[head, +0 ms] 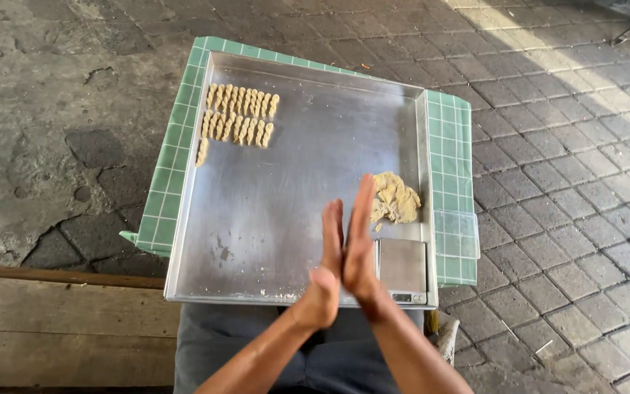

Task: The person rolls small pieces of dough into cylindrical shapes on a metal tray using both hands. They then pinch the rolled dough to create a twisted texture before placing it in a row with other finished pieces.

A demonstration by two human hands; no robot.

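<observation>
A metal tray [286,190] rests on a green checked cloth [450,138], which shows along its left, top and right edges. On the tray, two rows of small twisted dough pieces [238,114] sit at the far left corner, a dough lump [394,198] near the right wall, and a small scale [402,268] at the near right corner

Outdoors, grey paving bricks [563,168] cover the ground to the right, sunlit at the far right. Cracked, stained concrete [52,124] lies to the left. A worn wooden plank [60,321] runs along the near left.
</observation>
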